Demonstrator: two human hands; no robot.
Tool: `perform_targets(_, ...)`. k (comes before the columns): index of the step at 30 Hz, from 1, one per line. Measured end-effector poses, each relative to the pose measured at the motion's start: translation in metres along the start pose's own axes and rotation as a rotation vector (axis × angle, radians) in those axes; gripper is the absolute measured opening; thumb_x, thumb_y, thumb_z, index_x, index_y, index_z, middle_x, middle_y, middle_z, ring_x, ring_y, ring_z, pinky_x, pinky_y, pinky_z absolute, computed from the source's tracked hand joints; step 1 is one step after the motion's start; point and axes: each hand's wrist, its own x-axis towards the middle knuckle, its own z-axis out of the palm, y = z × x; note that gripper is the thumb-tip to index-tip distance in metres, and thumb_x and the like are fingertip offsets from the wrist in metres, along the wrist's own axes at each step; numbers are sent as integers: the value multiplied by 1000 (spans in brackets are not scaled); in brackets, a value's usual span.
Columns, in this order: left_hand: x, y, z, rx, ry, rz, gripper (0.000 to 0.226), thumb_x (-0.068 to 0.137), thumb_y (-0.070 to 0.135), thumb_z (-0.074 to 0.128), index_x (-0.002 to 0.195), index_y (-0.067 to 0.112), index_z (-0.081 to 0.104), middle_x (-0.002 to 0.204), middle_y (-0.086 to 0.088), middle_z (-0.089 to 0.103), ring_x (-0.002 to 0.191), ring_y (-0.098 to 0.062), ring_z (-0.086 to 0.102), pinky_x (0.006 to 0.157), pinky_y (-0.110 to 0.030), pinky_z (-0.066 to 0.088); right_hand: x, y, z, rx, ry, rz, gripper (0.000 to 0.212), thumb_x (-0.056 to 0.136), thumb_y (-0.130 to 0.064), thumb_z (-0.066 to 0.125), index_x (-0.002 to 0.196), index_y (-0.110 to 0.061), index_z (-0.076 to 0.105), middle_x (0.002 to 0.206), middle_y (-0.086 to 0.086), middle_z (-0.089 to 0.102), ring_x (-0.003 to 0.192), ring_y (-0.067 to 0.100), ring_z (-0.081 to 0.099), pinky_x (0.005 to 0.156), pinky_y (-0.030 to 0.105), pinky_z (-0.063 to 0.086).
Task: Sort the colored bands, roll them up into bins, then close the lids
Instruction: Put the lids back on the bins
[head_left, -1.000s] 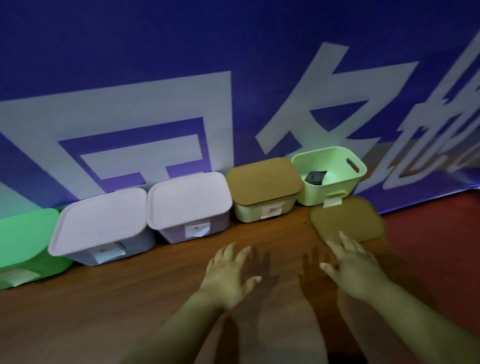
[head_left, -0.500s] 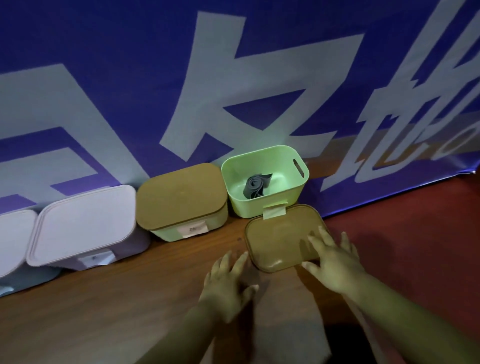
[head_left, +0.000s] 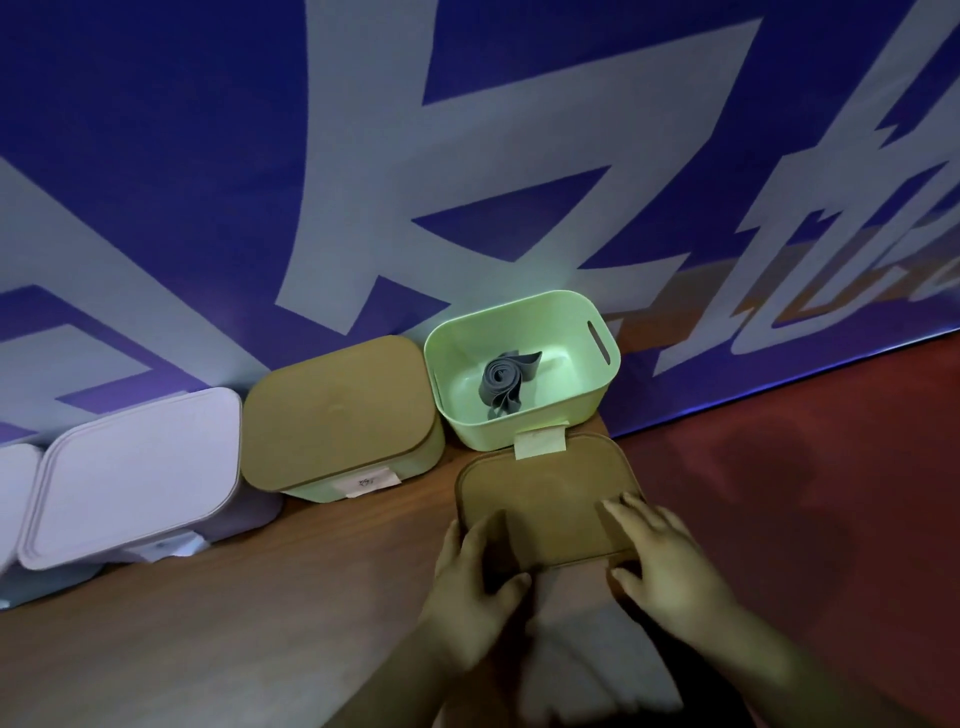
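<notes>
Resting on the loose brown lid (head_left: 545, 499), both hands are open with fingers nearly straight. The left hand (head_left: 478, 577) covers its near-left corner and the right hand (head_left: 660, 561) its near-right corner, thumbs at the near edge. The lid lies flat on the table (head_left: 208, 623), just in front of the open green bin (head_left: 483, 431). A grey band (head_left: 504, 384) sits loosely rolled in that bin. Touching it on the left is a closed bin (head_left: 337, 410) with a brown top, then a white-lidded bin (head_left: 135, 478). All stand against a blue banner (head_left: 260, 156). Red floor (head_left: 831, 467) lies to the right.
</notes>
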Motion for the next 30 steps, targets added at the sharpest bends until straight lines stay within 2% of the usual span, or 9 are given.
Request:
perform_targets(4,-16,-9,-17,-105,143,43,70,72,54,69,135,54,36,154,5,25,140,-12,35,113,-26,34,-10,-9,0,45,148,-72,70,78,-21,75,142,-32,48,121,0,66,113,24,59,93,31,50)
perform_targets(8,-40,-16,-37,-62,233,89,64,76,58,66,133,50,38,148,6,33,137,-10,36,112,-29,36,-20,-29,-7,28,284,-209,62,70,-23,86,128,-26,63,95,0,73,90,24,68,74,28,56)
perform_targets(12,-66,-30,-58,-41,306,96,66,85,47,68,142,26,41,144,6,42,133,-10,41,112,-29,36,-35,-61,-10,54,324,-275,52,73,-31,83,122,-30,67,101,-10,74,109,15,62,87,25,51)
perform_targets(15,-87,-46,-73,-77,372,56,75,86,43,70,148,20,36,147,6,41,136,-6,36,110,-19,27,-49,-92,-11,99,210,-237,48,83,-46,71,128,-46,56,105,-25,67,105,-6,57,88,16,47)
perform_targets(18,-107,-66,-86,-186,372,31,90,83,45,73,155,26,21,152,13,34,137,5,30,111,-18,25,-59,-124,-3,345,180,-114,41,87,-41,70,126,-45,60,111,-28,63,103,-11,58,88,7,44)
perform_targets(20,-121,-78,-92,-325,307,58,102,78,52,76,156,37,11,152,19,36,137,9,34,114,-24,31,-62,-145,7,584,178,-2,36,89,-33,69,125,-39,63,121,-24,63,113,-8,56,98,16,45)
perform_targets(22,-138,-88,-97,-379,260,93,104,75,54,79,153,44,11,149,29,35,135,15,33,113,-20,32,-64,-164,17,747,203,99,33,92,-27,67,123,-36,64,124,-17,65,116,-1,58,102,27,47)
perform_targets(26,-161,-111,-112,-179,236,195,95,71,62,77,148,53,22,152,27,20,136,18,24,102,-2,26,-68,-195,28,960,233,234,31,92,-20,67,119,-36,64,112,-11,70,99,2,68,85,26,54)
perform_targets(30,-173,-135,-136,-14,124,280,98,59,77,75,144,59,28,159,24,-15,146,11,2,110,-15,25,-71,-221,34,1041,246,319,29,92,-17,68,117,-30,63,103,-5,72,91,10,71,82,32,57)
